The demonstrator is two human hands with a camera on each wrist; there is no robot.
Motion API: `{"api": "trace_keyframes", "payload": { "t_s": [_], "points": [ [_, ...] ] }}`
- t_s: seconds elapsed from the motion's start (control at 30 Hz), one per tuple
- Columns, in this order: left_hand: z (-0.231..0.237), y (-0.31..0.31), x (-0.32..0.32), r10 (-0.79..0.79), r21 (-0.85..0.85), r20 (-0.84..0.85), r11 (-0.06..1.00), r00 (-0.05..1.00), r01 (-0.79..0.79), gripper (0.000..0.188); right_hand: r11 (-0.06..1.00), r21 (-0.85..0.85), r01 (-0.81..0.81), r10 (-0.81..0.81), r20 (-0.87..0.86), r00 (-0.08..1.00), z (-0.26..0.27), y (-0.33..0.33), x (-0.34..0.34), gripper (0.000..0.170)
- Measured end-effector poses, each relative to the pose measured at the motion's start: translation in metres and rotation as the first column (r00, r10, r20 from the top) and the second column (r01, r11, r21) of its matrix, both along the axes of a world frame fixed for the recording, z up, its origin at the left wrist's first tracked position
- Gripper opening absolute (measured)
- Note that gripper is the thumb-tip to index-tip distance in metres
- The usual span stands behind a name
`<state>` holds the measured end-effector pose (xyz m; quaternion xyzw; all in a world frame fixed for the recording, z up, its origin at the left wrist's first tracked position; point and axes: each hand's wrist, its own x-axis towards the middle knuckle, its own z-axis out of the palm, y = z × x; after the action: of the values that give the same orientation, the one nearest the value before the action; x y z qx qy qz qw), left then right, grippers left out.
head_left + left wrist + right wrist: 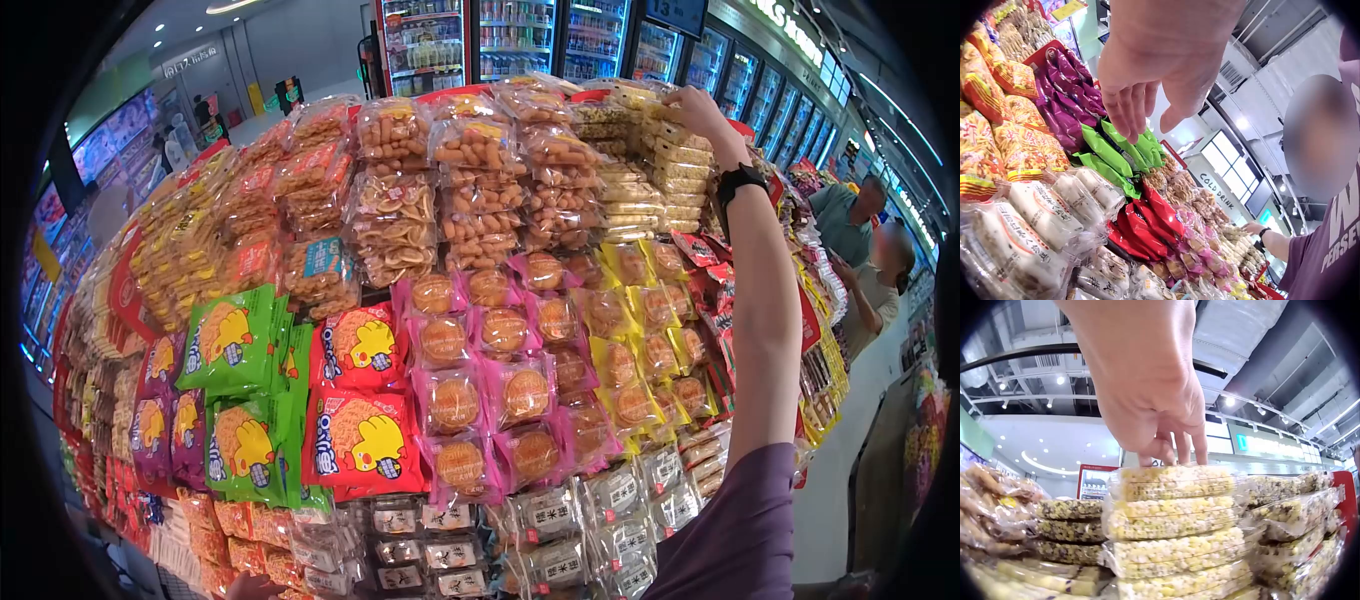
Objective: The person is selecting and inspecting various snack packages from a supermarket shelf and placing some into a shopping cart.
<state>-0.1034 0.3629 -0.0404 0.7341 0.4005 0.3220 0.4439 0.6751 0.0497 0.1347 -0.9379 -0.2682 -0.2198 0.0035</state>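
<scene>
My right hand (697, 112) reaches to the back right of a snack display, onto a tall stack of packaged puffed-grain bars. Seen from the right wrist, the hand (1163, 419) comes down from above, its fingertips right at the top bar pack (1175, 481). More bar packs (1179, 550) lie flat beneath that one in clear wrap. My left hand (1147, 81) hangs over the display front with relaxed fingers and holds nothing. Only a bit of this hand (255, 587) shows at the head view's bottom edge. Orange snack bags (1022, 134) are near it.
Green bags (235, 340), red bags (365, 440), pink-wrapped round cakes (460, 400) and yellow-wrapped cakes (635, 405) fill the middle. Dark-speckled bars (1069, 531) flank the stack. Drinks fridges (515, 40) line the back. Two people (880, 260) stand at the right.
</scene>
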Motion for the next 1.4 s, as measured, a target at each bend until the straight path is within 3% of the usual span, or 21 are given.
{"api": "trace_keyframes", "payload": {
  "t_s": [0.13,0.27,0.47,0.57,0.7,0.77,0.8,0.83,0.9,1.03,1.17,1.2,1.3,1.4],
  "points": [
    [-0.002,0.000,-0.002,-0.008,0.018,-0.004,1.000,1.000,0.008,0.038,0.956,0.231,0.179,-0.188,0.020,0.982,-0.008,0.032,-0.012,0.051],
    [0.005,-0.003,-0.005,0.004,0.037,-0.025,0.999,1.000,-0.003,0.038,0.931,0.265,0.252,-0.239,-0.081,0.968,-0.009,0.044,-0.028,0.051],
    [0.013,-0.008,-0.007,-0.002,0.055,-0.005,0.998,1.000,0.003,0.039,0.938,0.302,0.171,-0.188,0.029,0.982,-0.027,0.033,-0.008,0.066],
    [-0.026,0.031,-0.046,-0.109,0.103,-0.027,0.988,0.994,0.111,0.044,0.957,0.192,0.216,-0.190,-0.147,0.971,-0.020,0.030,-0.013,0.067],
    [-0.048,0.052,-0.069,-0.177,0.139,-0.088,0.972,0.980,0.188,0.050,0.974,0.159,0.162,-0.148,-0.096,0.984,-0.014,0.019,-0.029,0.053],
    [-0.046,0.045,-0.067,-0.150,0.151,-0.014,0.977,0.989,0.151,0.042,0.983,0.108,0.151,-0.146,-0.052,0.988,-0.025,0.015,-0.035,0.049],
    [-0.039,0.037,-0.061,-0.137,0.156,0.022,0.979,0.990,0.132,0.038,0.974,0.223,0.045,-0.071,0.111,0.991,-0.037,0.015,-0.038,0.042],
    [-0.028,0.025,-0.056,-0.105,0.133,0.010,0.986,0.994,0.102,0.038,0.977,0.204,0.066,-0.084,0.080,0.993,-0.035,0.011,-0.040,0.043],
    [0.002,-0.001,-0.050,-0.037,0.088,-0.019,0.995,0.999,0.039,0.037,0.981,0.163,0.106,-0.110,0.018,0.994,-0.023,0.012,-0.070,0.048],
    [-0.002,0.006,-0.079,0.009,0.073,0.034,0.997,0.999,-0.011,0.032,0.988,0.155,-0.001,-0.022,0.148,0.989,-0.022,0.014,-0.120,0.042],
    [-0.020,0.020,-0.115,0.078,0.097,0.119,0.991,0.990,-0.090,0.022,0.999,0.040,0.002,-0.004,0.051,0.999,-0.010,0.025,-0.212,0.035],
    [-0.027,0.026,-0.129,0.078,0.074,0.128,0.993,0.989,-0.088,0.021,0.995,0.047,-0.087,0.077,0.176,0.981,-0.016,0.025,-0.230,0.028],
    [-0.055,0.051,-0.174,0.107,0.096,0.176,0.987,0.979,-0.126,0.018,0.925,0.116,-0.362,0.309,0.324,0.894,-0.031,0.033,-0.318,0.019],
    [-0.059,0.061,-0.224,0.183,-0.040,0.158,0.983,0.970,-0.179,0.019,0.891,0.133,-0.434,0.394,0.246,0.886,-0.052,0.056,-0.449,0.011]
  ]
}}
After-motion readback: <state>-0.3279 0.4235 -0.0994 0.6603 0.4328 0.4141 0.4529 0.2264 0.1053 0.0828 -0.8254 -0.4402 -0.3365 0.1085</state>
